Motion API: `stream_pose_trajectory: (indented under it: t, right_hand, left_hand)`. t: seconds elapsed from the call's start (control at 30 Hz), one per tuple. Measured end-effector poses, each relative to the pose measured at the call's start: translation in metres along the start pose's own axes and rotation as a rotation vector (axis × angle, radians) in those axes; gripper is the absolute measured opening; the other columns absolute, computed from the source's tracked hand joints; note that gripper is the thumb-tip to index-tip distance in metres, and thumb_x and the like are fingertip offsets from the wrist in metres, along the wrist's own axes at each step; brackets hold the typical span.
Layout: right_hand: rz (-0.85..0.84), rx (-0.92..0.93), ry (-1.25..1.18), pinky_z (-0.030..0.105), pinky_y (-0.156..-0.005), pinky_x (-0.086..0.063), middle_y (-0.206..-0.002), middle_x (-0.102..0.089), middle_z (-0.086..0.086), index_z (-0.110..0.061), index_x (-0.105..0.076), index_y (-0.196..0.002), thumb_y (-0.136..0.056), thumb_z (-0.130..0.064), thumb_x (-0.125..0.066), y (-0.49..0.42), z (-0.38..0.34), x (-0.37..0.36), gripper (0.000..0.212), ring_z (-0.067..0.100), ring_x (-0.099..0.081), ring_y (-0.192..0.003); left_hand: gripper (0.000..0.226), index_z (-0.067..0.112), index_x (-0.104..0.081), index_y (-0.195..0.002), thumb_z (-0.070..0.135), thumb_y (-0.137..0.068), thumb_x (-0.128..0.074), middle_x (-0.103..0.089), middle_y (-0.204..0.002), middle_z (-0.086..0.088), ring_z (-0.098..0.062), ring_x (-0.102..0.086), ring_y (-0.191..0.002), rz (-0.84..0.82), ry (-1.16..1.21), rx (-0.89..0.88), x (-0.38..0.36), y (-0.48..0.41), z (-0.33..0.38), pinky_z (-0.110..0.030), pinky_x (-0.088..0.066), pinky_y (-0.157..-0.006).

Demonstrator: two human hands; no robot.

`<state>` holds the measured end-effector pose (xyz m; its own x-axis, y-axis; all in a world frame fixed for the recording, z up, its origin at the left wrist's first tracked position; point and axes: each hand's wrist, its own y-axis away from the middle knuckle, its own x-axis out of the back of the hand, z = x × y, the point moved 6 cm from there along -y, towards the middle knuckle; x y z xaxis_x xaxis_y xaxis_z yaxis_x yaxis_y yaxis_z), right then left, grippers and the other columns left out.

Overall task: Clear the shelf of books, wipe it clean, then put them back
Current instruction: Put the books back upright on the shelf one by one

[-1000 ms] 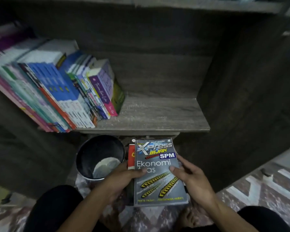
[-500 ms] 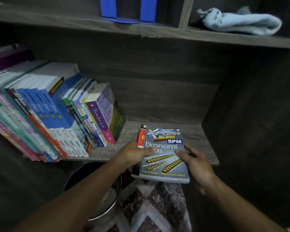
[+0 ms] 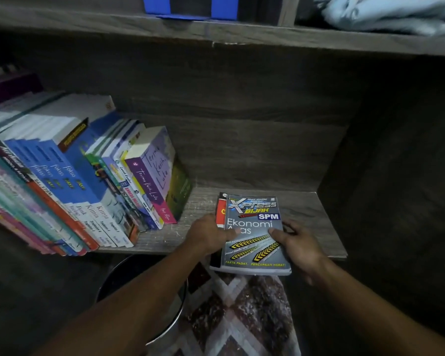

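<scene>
Dark wood-grain shelf [image 3: 319,209], lower tier of a bookcase; left half holds a row of books [image 3: 88,188], spines outward, standing aslant; right half bare.

Item in hand: small stack of two, grey book [image 3: 254,227] on top, red book [image 3: 219,210] beneath and showing along the left edge; stack lies flat, far end over the bare shelf, near end jutting past the front lip; whether it rests on the board cannot be told.

Left hand [image 3: 208,235]: thumb on the cover, fingers mostly hidden beneath, clamped on the left edge. Right hand [image 3: 298,242]: thumb on the cover, fingers curled on the right edge.

Step judged: returning books to the shelf.

Handling notes: press with both thumbs so the red book does not slide out; turn the stack upright, spines to the front, before letting go; set it just beside the last book of the row, close enough to prop that lean; push back until no edge overhangs.

Also present: cloth [image 3: 391,14] on the tier above; bucket [image 3: 144,278] and patterned rug [image 3: 242,317] below.
</scene>
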<state>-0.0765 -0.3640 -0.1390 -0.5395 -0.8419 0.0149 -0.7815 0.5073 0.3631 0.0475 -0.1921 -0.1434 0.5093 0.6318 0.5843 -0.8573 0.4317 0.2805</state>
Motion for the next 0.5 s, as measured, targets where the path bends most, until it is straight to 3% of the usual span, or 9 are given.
stream_pose_trajectory:
  t: [0.1, 0.2, 0.4, 0.5]
  right_hand:
    - [-0.02, -0.033, 0.047, 0.035, -0.06, -0.06, -0.103, -0.074, 0.011, -0.025, -0.059, -0.105, -0.095, -0.007, -0.061, 0.0, 0.001, 0.001, 0.02, 0.027, -0.075, -0.078]
    - [-0.004, -0.043, 0.088, 0.033, -0.059, -0.059, -0.102, -0.074, 0.011, -0.021, -0.06, -0.116, -0.095, -0.007, -0.061, -0.001, 0.002, 0.002, 0.025, 0.025, -0.075, -0.077]
    - [0.017, -0.037, 0.185, 0.031, -0.057, -0.057, -0.102, -0.073, 0.008, -0.025, -0.061, -0.11, -0.094, -0.011, -0.062, 0.004, -0.004, 0.004, 0.021, 0.024, -0.074, -0.08]
    - [0.029, -0.026, 0.201, 0.031, -0.059, -0.057, -0.101, -0.073, 0.007, -0.027, -0.062, -0.103, -0.094, -0.012, -0.062, 0.007, -0.005, 0.004, 0.017, 0.024, -0.074, -0.081]
  left_hand:
    - [0.04, 0.021, -0.068, -0.109, 0.045, -0.078, -0.076, -0.07, -0.111, 0.0, -0.018, -0.065, -0.1, 0.011, -0.052, 0.006, -0.003, 0.003, 0.003, -0.028, -0.051, -0.087]
    - [0.053, 0.018, -0.063, -0.114, 0.054, -0.076, -0.074, -0.067, -0.116, -0.002, -0.02, -0.063, -0.104, 0.011, -0.165, 0.037, -0.007, 0.006, 0.005, -0.027, -0.05, -0.084]
    - [0.07, 0.015, -0.059, -0.123, 0.063, -0.073, -0.069, -0.057, -0.127, -0.011, -0.026, -0.056, -0.115, -0.01, -0.288, 0.067, -0.013, 0.014, 0.01, -0.035, -0.049, -0.096]
    - [0.074, 0.011, -0.047, -0.134, 0.057, -0.08, -0.067, -0.042, -0.132, -0.015, -0.028, -0.049, -0.12, 0.054, -0.344, 0.037, -0.012, 0.02, 0.014, -0.034, -0.044, -0.099]
